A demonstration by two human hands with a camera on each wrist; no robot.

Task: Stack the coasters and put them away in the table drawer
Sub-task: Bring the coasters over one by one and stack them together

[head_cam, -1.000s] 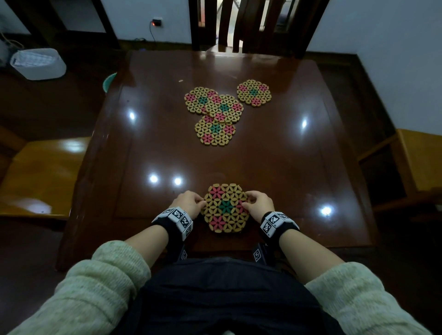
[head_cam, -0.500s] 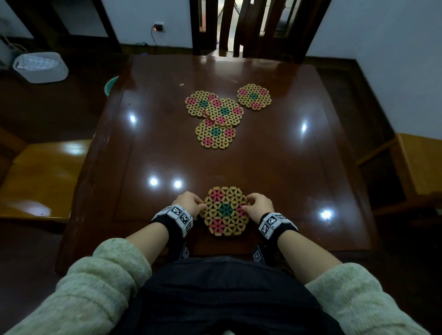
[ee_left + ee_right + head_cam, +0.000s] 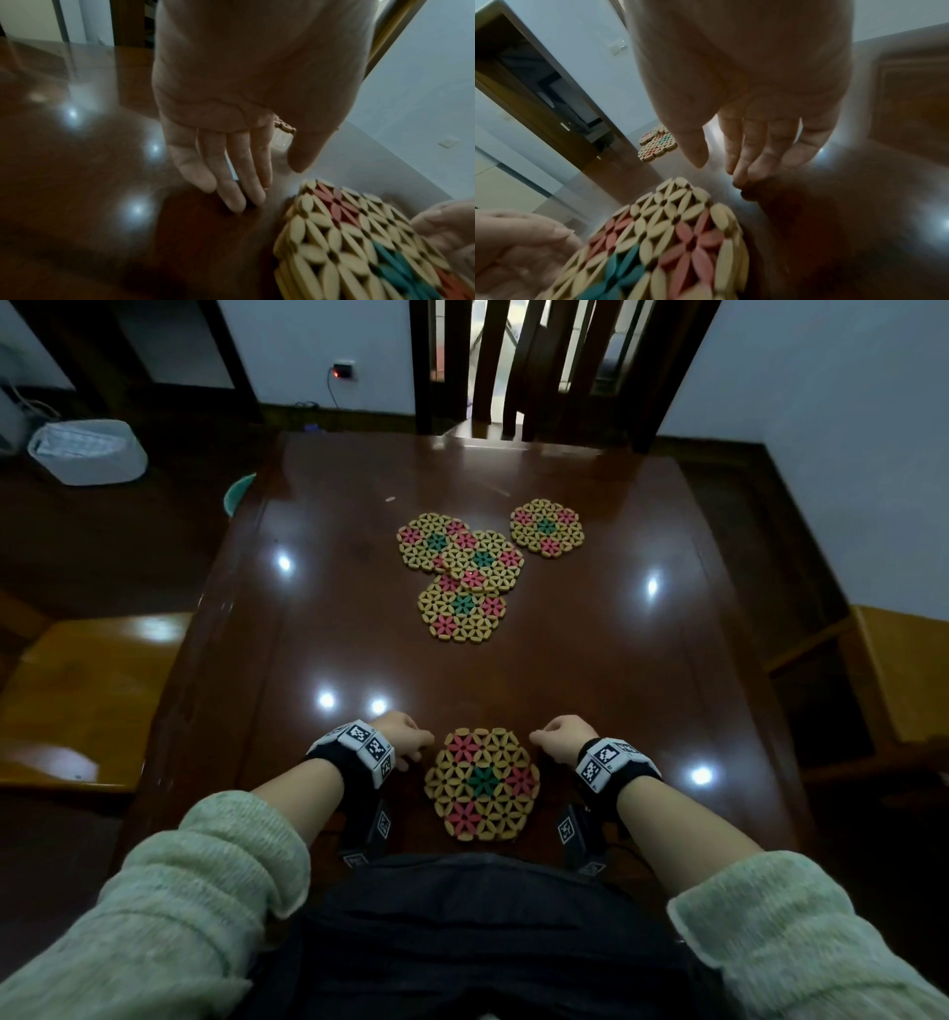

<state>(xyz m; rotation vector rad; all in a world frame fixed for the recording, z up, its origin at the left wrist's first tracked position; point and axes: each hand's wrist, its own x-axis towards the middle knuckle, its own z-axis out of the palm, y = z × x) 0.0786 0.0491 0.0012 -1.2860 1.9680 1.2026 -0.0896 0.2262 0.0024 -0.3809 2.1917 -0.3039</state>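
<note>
A stack of hexagonal woven coasters [image 3: 481, 783], beige with pink and teal flowers, lies near the front edge of the dark wooden table [image 3: 642, 670]. My left hand [image 3: 405, 742] hovers just left of it, fingers relaxed and empty [image 3: 270, 172]. My right hand [image 3: 560, 737] hangs just right of it, also empty [image 3: 718, 162]. Neither hand touches the stack [image 3: 359, 243] [image 3: 667, 243]. Farther back lie three overlapping coasters [image 3: 464, 577] [image 3: 657, 144] and a single coaster [image 3: 547, 528] to their right. No drawer shows in any view.
A dark slatted chair [image 3: 539, 367] stands at the table's far side. Wooden benches flank it on the left [image 3: 87, 690] and right [image 3: 904, 670]. A white bin [image 3: 87, 451] sits on the floor at far left, and a teal object [image 3: 239, 492] by the table's left edge.
Both hands have let go of the near coaster stack and drawn apart to its sides. The stack lies where it was.
</note>
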